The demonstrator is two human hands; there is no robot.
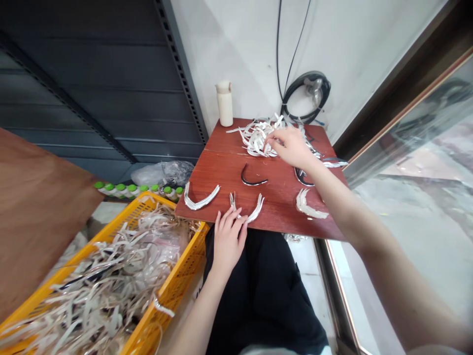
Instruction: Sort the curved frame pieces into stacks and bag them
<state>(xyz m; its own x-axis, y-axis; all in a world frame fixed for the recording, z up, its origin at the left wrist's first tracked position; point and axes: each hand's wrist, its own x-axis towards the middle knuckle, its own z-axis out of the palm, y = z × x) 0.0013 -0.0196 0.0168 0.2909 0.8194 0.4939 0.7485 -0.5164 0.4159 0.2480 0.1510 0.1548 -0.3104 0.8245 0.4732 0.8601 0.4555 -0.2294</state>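
My left hand (229, 241) lies with its fingers spread at the table's front edge. Its fingertips rest on a stack of curved white strips (255, 209), partly covering the middle of the curve. At the far side, my right hand (290, 144) reaches into a loose pile of white curved strips (254, 140). Its thumb and fingers are pinched together on a strip in the pile; the exact grip is partly hidden. Between the hands lies a single black curved strip (253, 183). Another white stack (201, 201) sits to the left, and a cream stack (309, 206) to the right.
The red-brown table (218, 162) stands against a white wall. On it are a cream bottle (224, 104) and a coiled black cable (286, 111). A yellow crate (190, 268) of tangled strips sits at lower left. Several green-capped bottles (132, 190) line the floor behind it.
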